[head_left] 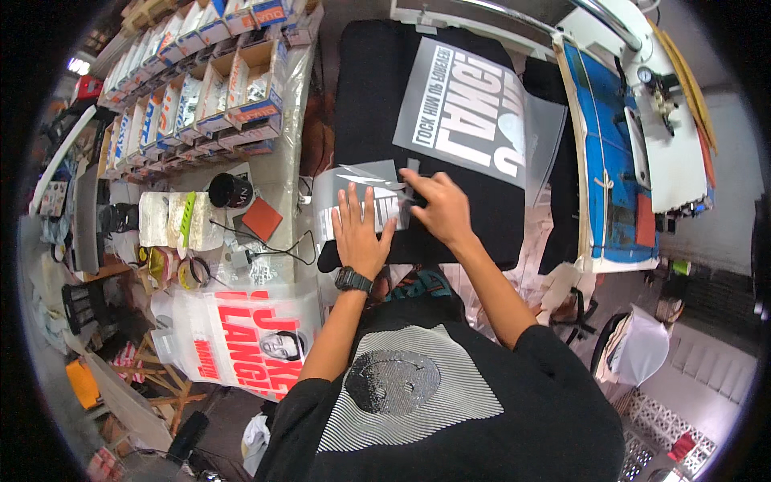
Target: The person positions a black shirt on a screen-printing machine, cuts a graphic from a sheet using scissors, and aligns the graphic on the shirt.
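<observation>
Fingers first: the left hand (359, 231) lies flat, fingers spread and pointing toward twelve o'clock, palm pressed down on a small grey transfer film (363, 202) with white lettering, gripping nothing, just pinning it. A black wristwatch (352, 279) sits on that wrist, and the bare forearm runs back toward six o'clock. Just at its three o'clock, the right hand (438, 207) rests knuckles up, fingers curled loosely toward ten o'clock with the tips on the film's right edge; whether they pinch the film or only press it, I cannot tell. Its forearm slants away toward five o'clock, into a black sleeve. The small film sits at the near left corner of a black garment (377, 96) spread flat over a platen, its top edge curling up slightly with a pale sheen. At one o'clock from the hands, well apart from them, a larger grey film (474, 108) with bold white lettering lies tilted on the same garment. Out at nine o'clock, a red square pad (262, 218) lies on the side bench beside a black round lid (230, 190), and at seven o'clock a clear sheet with red print (241, 337) lies on a lower surface.
</observation>
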